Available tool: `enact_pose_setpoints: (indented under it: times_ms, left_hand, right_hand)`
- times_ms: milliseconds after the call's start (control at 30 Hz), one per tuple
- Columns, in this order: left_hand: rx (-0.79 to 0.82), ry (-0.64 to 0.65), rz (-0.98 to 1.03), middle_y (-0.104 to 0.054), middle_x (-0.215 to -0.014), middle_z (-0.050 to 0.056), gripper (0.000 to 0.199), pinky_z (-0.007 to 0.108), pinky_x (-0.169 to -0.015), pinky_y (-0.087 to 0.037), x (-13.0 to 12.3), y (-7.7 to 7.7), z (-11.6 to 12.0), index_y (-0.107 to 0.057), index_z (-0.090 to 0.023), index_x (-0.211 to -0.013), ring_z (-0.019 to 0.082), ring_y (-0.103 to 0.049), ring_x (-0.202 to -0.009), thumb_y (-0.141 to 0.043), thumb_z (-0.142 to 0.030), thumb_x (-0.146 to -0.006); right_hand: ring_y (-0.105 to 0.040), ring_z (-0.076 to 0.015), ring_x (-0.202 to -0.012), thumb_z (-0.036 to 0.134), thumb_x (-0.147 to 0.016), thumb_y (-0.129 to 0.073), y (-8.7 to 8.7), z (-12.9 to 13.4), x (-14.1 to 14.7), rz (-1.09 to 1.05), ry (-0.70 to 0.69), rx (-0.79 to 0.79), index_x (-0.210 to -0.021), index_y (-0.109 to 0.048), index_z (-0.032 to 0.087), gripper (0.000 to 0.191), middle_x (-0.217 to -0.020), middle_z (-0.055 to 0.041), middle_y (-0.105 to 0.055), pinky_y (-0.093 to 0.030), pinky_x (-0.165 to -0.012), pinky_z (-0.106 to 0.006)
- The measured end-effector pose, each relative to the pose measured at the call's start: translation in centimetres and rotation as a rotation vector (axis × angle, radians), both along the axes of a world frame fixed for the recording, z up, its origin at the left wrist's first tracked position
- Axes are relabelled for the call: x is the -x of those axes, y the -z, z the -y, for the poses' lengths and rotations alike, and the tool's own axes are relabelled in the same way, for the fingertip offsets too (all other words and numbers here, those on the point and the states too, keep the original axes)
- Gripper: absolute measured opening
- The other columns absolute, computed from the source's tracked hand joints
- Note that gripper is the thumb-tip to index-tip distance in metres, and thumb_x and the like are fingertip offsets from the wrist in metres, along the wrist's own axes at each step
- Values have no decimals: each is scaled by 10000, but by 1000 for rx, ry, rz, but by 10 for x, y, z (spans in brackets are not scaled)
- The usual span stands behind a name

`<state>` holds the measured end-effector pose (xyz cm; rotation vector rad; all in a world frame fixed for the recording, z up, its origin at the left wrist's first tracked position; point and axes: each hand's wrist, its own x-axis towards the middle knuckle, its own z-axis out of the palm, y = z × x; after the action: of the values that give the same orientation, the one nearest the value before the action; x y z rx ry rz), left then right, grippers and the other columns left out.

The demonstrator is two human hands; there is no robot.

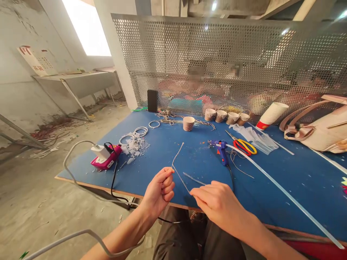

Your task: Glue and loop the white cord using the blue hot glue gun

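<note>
Both hands hold a thin twisted cord (181, 177) over the front edge of the blue table (151, 159). My left hand (159, 187) pinches it between thumb and forefinger, with a free end rising above the fingertips. The cord slants down to the right, where the closed fingers of my right hand (214, 198) grip it. Beyond the hands stands a small cord-wrapped cup (188, 124). A blue glue gun (222, 153) with a long clear glue stick lies to the right, near red-and-yellow scissors (244, 147). A short clear stick (193, 178) lies behind my right hand.
At the left are a pink power strip (106, 159), white rings (141, 131) and scraps. Along the back stand a phone (152, 101), cord bundles, several small cups (221, 116), stacked paper cups (273, 113) and a bag (322, 126). People sit behind a perforated screen (168, 47).
</note>
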<state>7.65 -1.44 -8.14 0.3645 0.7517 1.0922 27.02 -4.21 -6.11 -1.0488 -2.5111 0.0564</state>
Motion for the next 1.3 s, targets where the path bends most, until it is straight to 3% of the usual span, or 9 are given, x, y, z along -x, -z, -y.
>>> enact_pose_setpoints:
  times_ms: [133, 267, 400, 500, 633, 800, 1033, 1133, 1300]
  left_hand:
    - [-41, 58, 50, -174, -421, -140, 253, 111, -278, -94, -4, -1, 3, -535, -183, -721, 19, -35, -370, -756, -283, -650]
    - [-72, 184, 79, -183, -414, -140, 233, 105, -267, -98, -6, 0, 8, -557, -180, -707, 11, -29, -354, -754, -297, -663]
    - [-85, 392, 73, -206, -380, -139, 204, 116, -257, -99, -7, 2, 14, -576, -175, -687, 8, -56, -314, -729, -309, -684]
    - [-90, 611, 0, -261, -352, -124, 156, 136, -257, -110, -8, 2, 17, -598, -161, -686, 20, -114, -287, -705, -275, -685]
    - [-39, 770, -180, -275, -344, -116, 106, 151, -271, -100, -9, 2, 19, -610, -150, -678, 30, -142, -293, -669, -238, -686]
    - [121, 590, -317, -247, -387, -127, 148, 143, -306, -51, -7, 5, 17, -543, -183, -660, 25, -88, -346, -664, -268, -664]
    - [166, 119, -194, -176, -413, -139, 225, 132, -322, -44, -2, 4, 7, -436, -196, -642, 21, -82, -350, -659, -223, -652]
    - [144, -9, -83, -145, -444, -135, 262, 135, -321, -54, -1, 3, 5, -397, -198, -642, 20, -90, -352, -655, -214, -688]
    - [50, -114, 70, -99, -480, -129, 254, 140, -326, -46, -2, 2, 3, -451, -189, -716, 22, -79, -367, -701, -228, -700]
  right_hand:
    - [-567, -114, -508, 46, -848, -440, 21, 1, 0, -7, 51, 83, -786, -645, 203, 265, -594, 24, -672, -249, -548, -282]
    - [-651, -129, -633, 71, -842, -491, 30, -8, 3, 19, 78, 226, -879, -687, 240, 261, -763, 22, -746, -309, -580, -263]
    - [-671, -155, -699, 160, -860, -516, 23, -31, 9, 56, 52, 383, -873, -728, 267, 238, -819, 15, -758, -345, -581, -241]
    - [-664, -142, -712, 198, -857, -527, 13, -56, 15, 50, -76, 539, -883, -741, 269, 227, -827, 29, -756, -372, -580, -212]
    - [-661, -136, -744, 200, -847, -547, -1, -87, 24, 19, -149, 523, -939, -729, 254, 211, -877, 23, -753, -399, -650, -209]
    - [-654, -149, -742, 199, -883, -511, -30, -96, 38, 113, -175, 240, -943, -703, 222, 202, -872, -9, -749, -353, -628, -238]
    - [-537, -141, -574, 100, -863, -445, -68, -59, 36, 263, -220, -232, -801, -619, 155, 192, -633, -12, -645, -236, -566, -280]
    - [-472, -140, -519, 67, -856, -410, -62, -40, 29, 191, -209, -319, -727, -570, 158, 225, -558, -3, -578, -208, -550, -289]
    - [-469, -127, -493, 68, -880, -390, -27, -15, 17, 29, -139, -251, -698, -556, 174, 269, -526, 18, -561, -223, -552, -288]
